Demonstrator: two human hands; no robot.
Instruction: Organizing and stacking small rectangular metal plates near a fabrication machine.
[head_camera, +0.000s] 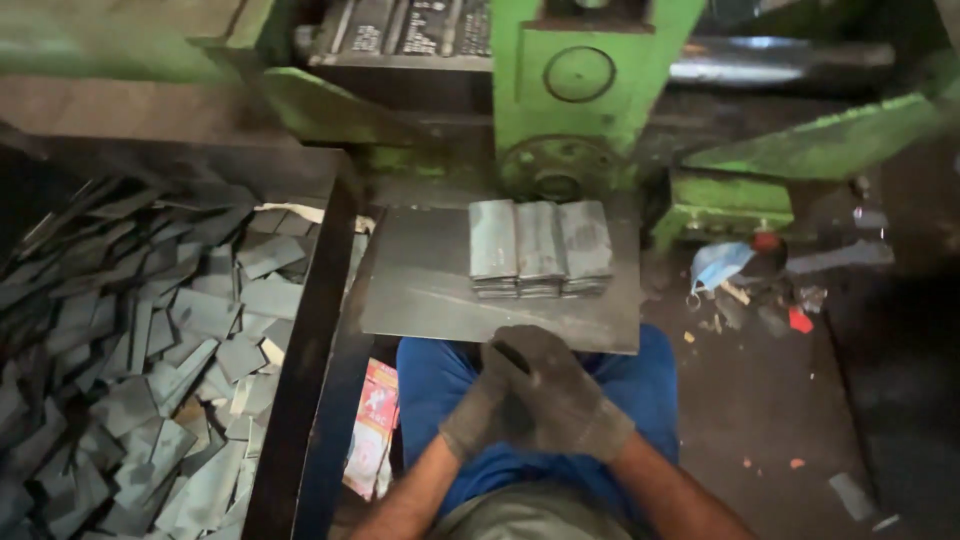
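My left hand (478, 412) and my right hand (560, 392) both wear dark gloves and are clasped together over my lap in blue trousers, just below the near edge of a flat steel plate (420, 290). Neither hand holds an object; the right glove wraps over the left. On the plate, three neat stacks of grey metal blanks (540, 245) stand side by side, a short way beyond my hands. A green press machine (580, 80) rises right behind the stacks.
A large dark bin (300, 370) at the left holds several loose grey metal blanks (150, 340). A colourful packet (372, 425) lies beside my left leg. A blue face mask (718, 265) and small scraps lie on the dirty floor at the right.
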